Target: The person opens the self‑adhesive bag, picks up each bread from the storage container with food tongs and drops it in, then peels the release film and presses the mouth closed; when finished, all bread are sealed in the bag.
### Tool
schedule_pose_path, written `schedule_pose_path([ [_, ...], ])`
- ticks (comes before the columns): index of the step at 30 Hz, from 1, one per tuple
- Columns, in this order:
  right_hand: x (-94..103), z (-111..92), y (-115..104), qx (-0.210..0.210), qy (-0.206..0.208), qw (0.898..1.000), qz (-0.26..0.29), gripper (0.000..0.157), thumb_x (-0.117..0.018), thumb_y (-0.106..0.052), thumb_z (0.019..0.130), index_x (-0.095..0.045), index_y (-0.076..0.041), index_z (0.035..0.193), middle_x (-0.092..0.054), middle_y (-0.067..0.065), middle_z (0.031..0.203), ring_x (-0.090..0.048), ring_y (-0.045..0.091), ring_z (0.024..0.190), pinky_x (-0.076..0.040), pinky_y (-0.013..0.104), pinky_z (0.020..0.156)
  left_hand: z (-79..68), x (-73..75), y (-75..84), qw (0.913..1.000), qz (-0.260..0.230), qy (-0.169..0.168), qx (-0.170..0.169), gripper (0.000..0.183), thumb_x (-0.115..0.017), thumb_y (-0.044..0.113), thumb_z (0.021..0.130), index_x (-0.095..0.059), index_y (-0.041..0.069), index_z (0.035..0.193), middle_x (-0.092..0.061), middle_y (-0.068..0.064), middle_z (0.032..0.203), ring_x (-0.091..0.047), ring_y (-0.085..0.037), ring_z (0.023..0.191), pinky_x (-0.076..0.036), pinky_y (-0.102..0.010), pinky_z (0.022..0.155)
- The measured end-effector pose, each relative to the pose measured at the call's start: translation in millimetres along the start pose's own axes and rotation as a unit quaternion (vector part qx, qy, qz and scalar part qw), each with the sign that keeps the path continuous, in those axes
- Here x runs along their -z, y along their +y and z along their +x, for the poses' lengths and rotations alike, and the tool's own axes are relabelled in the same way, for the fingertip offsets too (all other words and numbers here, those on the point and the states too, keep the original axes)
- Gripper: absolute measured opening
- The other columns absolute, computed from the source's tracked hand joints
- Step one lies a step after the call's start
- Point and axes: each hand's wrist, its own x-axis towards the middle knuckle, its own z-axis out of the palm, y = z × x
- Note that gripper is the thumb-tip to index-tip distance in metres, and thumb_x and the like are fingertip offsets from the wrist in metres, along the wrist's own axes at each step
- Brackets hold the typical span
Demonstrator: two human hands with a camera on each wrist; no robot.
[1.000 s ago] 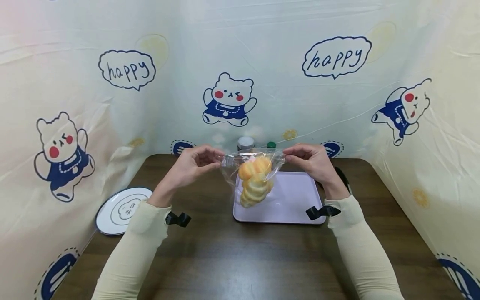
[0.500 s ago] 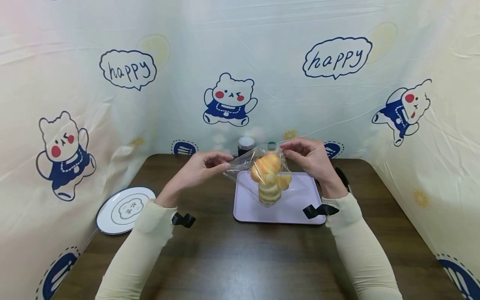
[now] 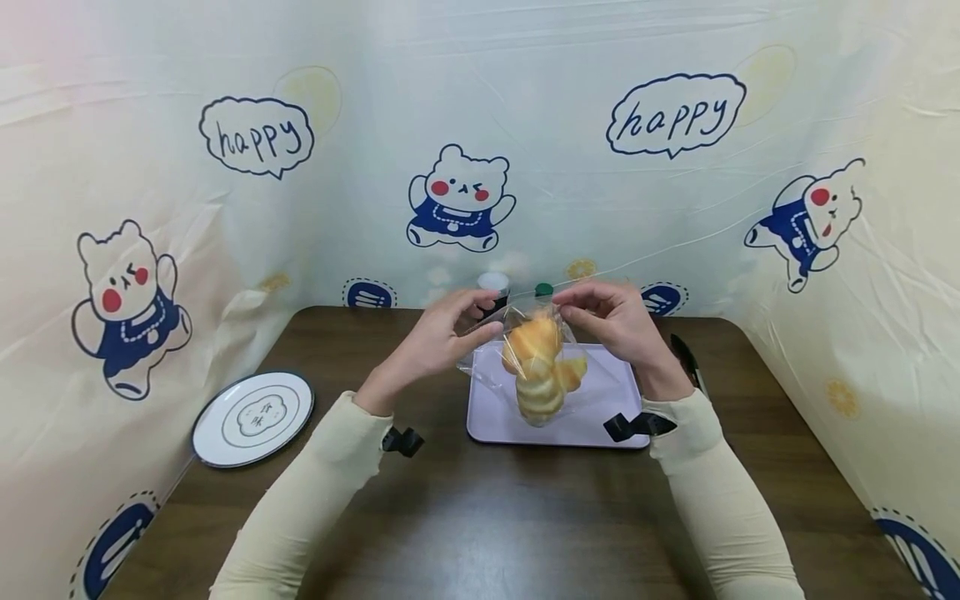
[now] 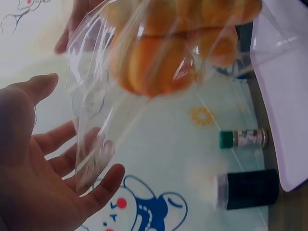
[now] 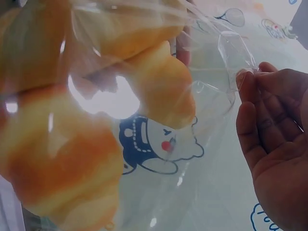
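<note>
A clear plastic bag with several golden bread rolls in it hangs over the lilac tray. My right hand pinches the bag's upper right edge between thumb and fingertips; the right wrist view shows the pinched plastic gathered there. On the other side is my left hand, its thumb well apart from its spread fingers. A loose side of the bag overlaps those fingers in the left wrist view, with no pinch on it.
A white plate with a blue rim lies at the left of the brown table. At the back stand a dark jar with a pale lid and a small green-capped bottle. A black-handled utensil lies behind my right wrist.
My left hand has let go of the bag's left edge and moved right, toward the right hand. The bag has swung right and narrowed, while the right hand keeps its pinch.
</note>
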Motion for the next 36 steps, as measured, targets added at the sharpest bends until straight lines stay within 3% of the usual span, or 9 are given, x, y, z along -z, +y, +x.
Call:
schedule_pose_path([
  [6, -1.7, -1.4, -0.4, 0.002, -0.032, 0.999, -0.009, 0.017, -0.065, 0.006, 0.091, -0.07, 0.009, 0.107, -0.072, -0.008, 0.105, -0.069, 0.01, 0.088, -0.059, 0.022, 0.076, 6.4, -14.3, 8.8, 0.9999, 0.0, 0.011, -0.004, 0.046, -0.061, 0.051, 0.095, -0.063, 0.019, 0.129, -0.064, 0.001, 0.107, -0.059, -0.016, 0.095, -0.054, -0.031, 0.077],
  [10, -3.4, -1.4, -0.9, 0.0, -0.035, 0.999, -0.02, 0.017, -0.065, 0.007, 0.091, -0.07, 0.008, 0.107, -0.072, -0.009, 0.104, -0.069, 0.01, 0.086, -0.059, 0.023, 0.075, 8.2, -21.4, 10.2, 0.9996, -0.005, 0.028, 0.006, 0.032, -0.067, 0.047, 0.093, -0.068, 0.02, 0.111, -0.063, 0.003, 0.093, -0.057, -0.016, 0.086, -0.053, -0.03, 0.074],
  [16, -3.3, -1.3, -2.9, -0.009, -0.022, 0.999, -0.034, 0.018, -0.067, 0.005, 0.09, -0.072, 0.006, 0.107, -0.072, -0.011, 0.104, -0.068, 0.01, 0.087, -0.058, 0.023, 0.073, 6.0, -22.6, 8.9, 0.9991, -0.018, 0.03, 0.024, 0.021, -0.072, 0.04, 0.091, -0.07, 0.023, 0.103, -0.065, 0.005, 0.093, -0.059, -0.016, 0.089, -0.055, -0.03, 0.082],
  [24, 0.7, -2.2, -1.9, -0.007, -0.015, 1.0, -0.023, 0.017, -0.069, -0.001, 0.091, -0.072, 0.006, 0.107, -0.074, -0.004, 0.105, -0.069, 0.012, 0.089, -0.058, 0.022, 0.076, 1.5, -14.5, 0.4, 0.999, -0.011, 0.028, 0.034, 0.027, -0.076, 0.04, 0.087, -0.073, 0.024, 0.109, -0.065, 0.005, 0.089, -0.059, -0.016, 0.083, -0.054, -0.03, 0.073],
  [29, 1.5, -1.9, -3.3, -0.009, 0.0, 1.0, -0.024, 0.02, -0.07, -0.001, 0.09, -0.071, 0.009, 0.107, -0.074, -0.011, 0.103, -0.07, 0.01, 0.088, -0.058, 0.021, 0.077, -2.3, -10.7, -3.5, 0.9995, -0.005, 0.008, 0.031, 0.02, -0.078, 0.037, 0.086, -0.075, 0.022, 0.099, -0.067, 0.005, 0.089, -0.061, -0.016, 0.082, -0.054, -0.03, 0.073],
  [36, 1.0, -1.9, -3.0, -0.007, -0.005, 1.0, -0.024, 0.019, -0.07, 0.002, 0.089, -0.071, 0.009, 0.107, -0.074, -0.01, 0.102, -0.07, 0.011, 0.087, -0.059, 0.022, 0.077, -3.8, -8.9, -2.7, 0.999, -0.013, -0.006, 0.043, 0.009, -0.077, 0.03, 0.088, -0.075, 0.023, 0.093, -0.07, 0.005, 0.086, -0.061, -0.017, 0.08, -0.055, -0.029, 0.07],
])
